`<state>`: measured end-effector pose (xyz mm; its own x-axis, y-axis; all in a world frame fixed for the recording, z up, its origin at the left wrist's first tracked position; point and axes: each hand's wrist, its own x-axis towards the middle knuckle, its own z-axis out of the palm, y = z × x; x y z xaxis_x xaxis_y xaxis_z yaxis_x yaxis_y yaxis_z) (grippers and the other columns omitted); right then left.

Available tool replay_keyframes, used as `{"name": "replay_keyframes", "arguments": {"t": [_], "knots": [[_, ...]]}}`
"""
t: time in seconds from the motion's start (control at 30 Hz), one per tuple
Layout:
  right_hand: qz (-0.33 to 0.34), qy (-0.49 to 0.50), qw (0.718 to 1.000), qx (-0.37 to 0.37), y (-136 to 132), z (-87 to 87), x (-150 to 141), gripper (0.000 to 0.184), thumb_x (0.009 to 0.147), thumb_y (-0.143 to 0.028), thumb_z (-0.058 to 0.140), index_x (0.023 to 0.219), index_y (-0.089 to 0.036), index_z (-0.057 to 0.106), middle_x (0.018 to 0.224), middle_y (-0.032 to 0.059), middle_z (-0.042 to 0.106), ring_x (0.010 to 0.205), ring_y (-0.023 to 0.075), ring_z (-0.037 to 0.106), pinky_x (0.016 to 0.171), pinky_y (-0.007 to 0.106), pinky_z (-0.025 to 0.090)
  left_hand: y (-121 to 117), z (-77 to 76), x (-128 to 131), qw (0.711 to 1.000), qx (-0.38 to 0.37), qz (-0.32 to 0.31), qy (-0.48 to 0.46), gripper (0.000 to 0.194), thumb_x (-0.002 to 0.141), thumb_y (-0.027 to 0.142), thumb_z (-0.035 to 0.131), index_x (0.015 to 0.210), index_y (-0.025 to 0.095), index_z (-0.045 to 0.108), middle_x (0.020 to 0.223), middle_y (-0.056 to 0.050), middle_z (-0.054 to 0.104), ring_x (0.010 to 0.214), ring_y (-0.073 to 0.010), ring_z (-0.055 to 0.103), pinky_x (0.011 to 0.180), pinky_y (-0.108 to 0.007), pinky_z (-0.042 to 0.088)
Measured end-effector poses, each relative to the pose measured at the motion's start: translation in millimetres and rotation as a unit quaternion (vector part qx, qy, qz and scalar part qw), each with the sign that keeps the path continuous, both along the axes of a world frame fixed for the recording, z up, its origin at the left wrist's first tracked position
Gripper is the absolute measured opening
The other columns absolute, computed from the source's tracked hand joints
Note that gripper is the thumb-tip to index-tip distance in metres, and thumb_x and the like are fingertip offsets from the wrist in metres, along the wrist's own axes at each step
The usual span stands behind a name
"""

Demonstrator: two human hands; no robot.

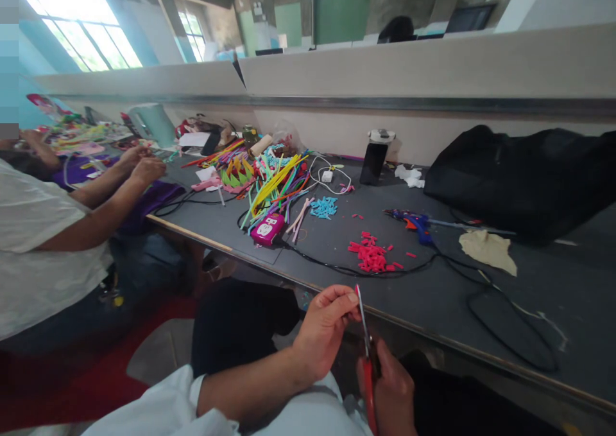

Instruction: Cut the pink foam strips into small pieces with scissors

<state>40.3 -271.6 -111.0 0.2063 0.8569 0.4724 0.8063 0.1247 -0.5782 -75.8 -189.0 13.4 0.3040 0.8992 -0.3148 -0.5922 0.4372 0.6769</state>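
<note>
My left hand (323,327) is raised over my lap by the table's front edge. Its thumb and fingers pinch a thin pinkish-red strip (357,289), mostly hidden by the fingers. In my right hand (392,388) is a pair of scissors (368,375) with red handles, its blades pointing up. The blade tips are beside the pinched strip; whether they touch it I cannot tell. On the table beyond lies a loose pile of short red pieces (370,257). A smaller pile of short blue pieces (323,209) sits farther back.
A blue glue gun (422,228) and its black cable (332,266) lie on the grey table (423,301). Near them are a beige cloth (488,251), a black bag (520,179), a phone (374,164), a magenta box (268,229) and colourful fuzzy stems (274,189). Another person's hands (144,166) work at left.
</note>
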Motion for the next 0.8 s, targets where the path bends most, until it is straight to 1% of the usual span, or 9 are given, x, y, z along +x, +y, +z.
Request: {"name": "replay_keyframes", "arguments": {"t": [0.13, 0.3, 0.4, 0.5, 0.6, 0.67, 0.8], "knots": [[0.005, 0.002, 1.0, 0.005, 0.1, 2.2, -1.6, 0.041, 0.092, -0.044, 0.041, 0.102, -0.016, 0.069, 0.089, 0.01, 0.076, 0.073, 0.021, 0.073, 0.067, 0.03, 0.059, 0.1, 0.3, -1.6, 1.0, -0.001, -0.002, 0.001, 0.015, 0.071, 0.024, 0.075, 0.073, 0.013, 0.065, 0.066, -0.001, 0.06, 0.062, -0.0097, 0.053, 0.066, -0.023, 0.041], [0.018, 0.0, 1.0, 0.007, -0.5, 8.4, -5.1, 0.039, 0.092, -0.043, 0.044, 0.1, -0.013, 0.067, 0.082, 0.0106, 0.076, 0.063, 0.0187, 0.072, 0.06, 0.026, 0.057, -0.5, 0.6, -6.8, 1.0, -0.009, -0.011, -0.024, 0.014, 0.074, 0.022, 0.073, 0.072, 0.013, 0.063, 0.066, 0.0, 0.058, 0.061, -0.0086, 0.053, 0.064, -0.023, 0.041], [0.02, -0.008, 1.0, 0.023, -0.1, 14.4, -7.8, 0.037, 0.092, -0.042, 0.044, 0.099, -0.012, 0.066, 0.08, 0.0101, 0.076, 0.06, 0.0182, 0.072, 0.058, 0.025, 0.056, 1.1, 2.0, -10.0, 0.999, -0.006, -0.014, -0.039, 0.014, 0.076, 0.022, 0.07, 0.071, 0.013, 0.061, 0.065, 0.001, 0.054, 0.06, -0.0085, 0.053, 0.063, -0.022, 0.041], [0.02, -0.026, 0.998, 0.044, 1.2, 20.5, -9.9, 0.035, 0.093, -0.038, 0.044, 0.101, -0.011, 0.065, 0.08, 0.0104, 0.076, 0.063, 0.0186, 0.073, 0.059, 0.025, 0.057, 3.1, 3.5, -11.9, 0.998, -0.015, -0.02, -0.05, 0.015, 0.078, 0.022, 0.068, 0.07, 0.013, 0.059, 0.064, 0.001, 0.052, 0.059, -0.0081, 0.052, 0.062, -0.022, 0.04], [0.02, -0.031, 0.999, 0.039, 2.3, 23.2, -10.3, 0.035, 0.093, -0.036, 0.045, 0.106, -0.009, 0.063, 0.086, 0.0119, 0.076, 0.071, 0.0196, 0.074, 0.063, 0.025, 0.058, 4.3, 3.1, -12.1, 0.998, -0.024, -0.025, -0.054, 0.016, 0.078, 0.023, 0.068, 0.069, 0.013, 0.059, 0.063, 0.002, 0.051, 0.058, -0.0076, 0.051, 0.061, -0.021, 0.039], [0.016, -0.029, 0.999, 0.027, 2.5, 22.3, -9.5, 0.037, 0.093, -0.038, 0.044, 0.109, -0.009, 0.062, 0.09, 0.0126, 0.076, 0.075, 0.0202, 0.074, 0.066, 0.026, 0.058, 4.6, 1.5, -12.1, 0.998, -0.024, -0.032, -0.057, 0.016, 0.078, 0.023, 0.068, 0.07, 0.012, 0.059, 0.062, 0.002, 0.05, 0.057, -0.0074, 0.05, 0.06, -0.021, 0.039], [0.008, -0.019, 1.0, 0.001, 1.9, 17.5, -7.2, 0.039, 0.092, -0.039, 0.045, 0.112, -0.009, 0.06, 0.092, 0.0125, 0.076, 0.077, 0.0202, 0.074, 0.069, 0.026, 0.058, 4.4, -3.5, -12.6, 0.995, -0.029, -0.068, -0.074, 0.017, 0.079, 0.024, 0.069, 0.073, 0.011, 0.059, 0.063, 0.002, 0.048, 0.056, -0.007, 0.048, 0.058, -0.022, 0.036]]}}
